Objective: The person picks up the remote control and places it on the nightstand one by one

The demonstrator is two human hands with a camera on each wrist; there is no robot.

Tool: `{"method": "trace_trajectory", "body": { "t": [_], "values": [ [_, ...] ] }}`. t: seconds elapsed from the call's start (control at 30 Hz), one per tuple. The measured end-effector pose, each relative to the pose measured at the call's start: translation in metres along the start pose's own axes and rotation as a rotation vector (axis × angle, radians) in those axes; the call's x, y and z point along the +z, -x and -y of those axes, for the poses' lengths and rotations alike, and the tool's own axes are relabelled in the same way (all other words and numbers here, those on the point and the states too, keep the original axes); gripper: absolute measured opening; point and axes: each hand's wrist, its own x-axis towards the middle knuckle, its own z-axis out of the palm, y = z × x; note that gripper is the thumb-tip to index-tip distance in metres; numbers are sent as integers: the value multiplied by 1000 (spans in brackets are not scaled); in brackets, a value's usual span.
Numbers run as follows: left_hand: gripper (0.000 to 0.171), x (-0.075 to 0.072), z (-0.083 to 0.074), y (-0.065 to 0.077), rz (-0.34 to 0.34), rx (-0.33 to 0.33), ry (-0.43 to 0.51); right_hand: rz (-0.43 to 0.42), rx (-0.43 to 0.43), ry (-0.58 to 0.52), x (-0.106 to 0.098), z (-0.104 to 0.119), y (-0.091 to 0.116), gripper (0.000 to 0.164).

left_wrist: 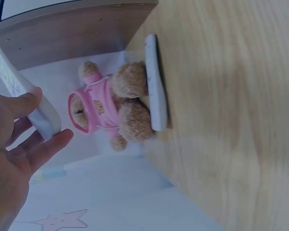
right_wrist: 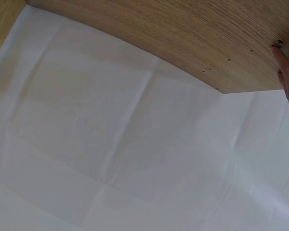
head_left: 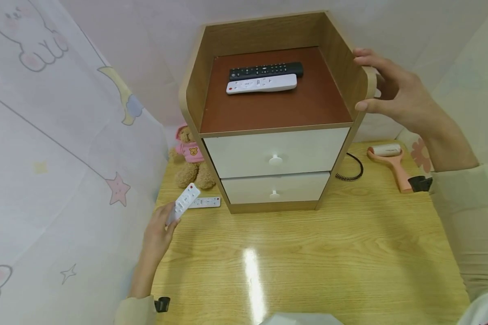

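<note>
My left hand (head_left: 157, 232) pinches a white remote control (head_left: 184, 201), held tilted above the floor at the cabinet's left. A second white remote (head_left: 205, 202) lies on the floor below it, by the feet of a teddy bear (left_wrist: 106, 103) in a pink hooded top. On the right, my right hand (head_left: 406, 95) grips the side panel of the small wooden cabinet (head_left: 276, 212), with its thumb at the inner face. One finger touches the panel's outer face (right_wrist: 183, 41) in the right wrist view. On the cabinet's brown top lie a black remote (head_left: 284, 68) and a white remote (head_left: 264, 84).
Two white drawers (head_left: 244, 155) with round knobs front the cabinet. To its right, an orange-handled lint roller (head_left: 396, 169) and a dark coiled band (head_left: 359, 167) lie on the wood-grain floor (head_left: 309, 262). A wall with printed drawings (head_left: 65, 180) rises on the left.
</note>
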Motion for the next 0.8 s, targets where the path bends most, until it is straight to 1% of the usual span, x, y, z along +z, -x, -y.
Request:
{"method": "trace_trajectory", "body": {
  "t": [0.13, 0.2, 0.33, 0.43, 0.57, 0.8],
  "values": [
    [61, -10, -9, -7, -56, 11, -15, 1, 5, 0, -1, -1, 1, 72],
    [62, -13, -13, -10, -80, 16, -6, 4, 0, 6, -1, -1, 1, 71],
    [64, -19, -20, -17, -114, 23, 41, 17, -19, 15, -1, -1, -1, 71],
    [63, -22, -24, -22, -128, 22, 74, 20, -22, 23, -1, -1, -1, 71],
    [63, -27, -28, -29, -143, 23, 102, 11, -6, 18, -1, 1, -1, 71],
    [62, -39, -35, -45, -158, 49, 105, 0, 6, 23, -1, -1, 0, 72]
  ]
}}
